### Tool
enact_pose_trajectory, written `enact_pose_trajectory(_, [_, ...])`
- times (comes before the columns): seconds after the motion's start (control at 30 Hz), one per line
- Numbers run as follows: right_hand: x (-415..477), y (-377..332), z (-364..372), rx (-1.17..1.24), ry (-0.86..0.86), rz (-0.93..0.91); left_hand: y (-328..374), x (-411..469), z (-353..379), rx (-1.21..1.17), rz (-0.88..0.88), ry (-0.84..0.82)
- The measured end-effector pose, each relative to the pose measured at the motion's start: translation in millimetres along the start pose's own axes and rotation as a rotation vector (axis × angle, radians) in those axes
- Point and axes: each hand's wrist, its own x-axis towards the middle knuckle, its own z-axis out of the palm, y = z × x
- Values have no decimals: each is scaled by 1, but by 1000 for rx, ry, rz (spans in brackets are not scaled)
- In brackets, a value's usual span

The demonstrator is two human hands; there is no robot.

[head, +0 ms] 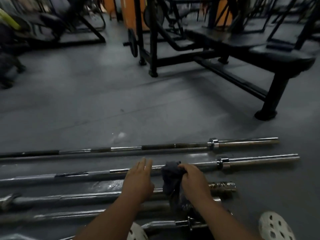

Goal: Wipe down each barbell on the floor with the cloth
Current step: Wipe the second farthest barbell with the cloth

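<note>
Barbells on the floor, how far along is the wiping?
Done: none shows clearly as wiped. In hand: the right hand holds the cloth on the second-farthest barbell, left hand flat beside it. Left: cannot tell for the farthest barbell and the nearer bars.

No legible text, label, brand, number or sign. The view is dim and blurred. The barbells (259,159), cloth (170,177), bench (259,52) and orange panels (128,13) carry no readable marking.
</note>
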Motion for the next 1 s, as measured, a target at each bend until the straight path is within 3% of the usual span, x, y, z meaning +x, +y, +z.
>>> enact_pose_trajectory(0.43, [-27,-53,-41,77,48,-228,6,-88,-38,16,-94,107])
enact_pose_trajectory(0.63, [-21,-35,-26,49,22,-168,-2,-75,-41,-38,-158,108])
enact_pose_trajectory(1.0, [29,-22,35,39,10,-47,-48,-24,16,-128,-163,-40])
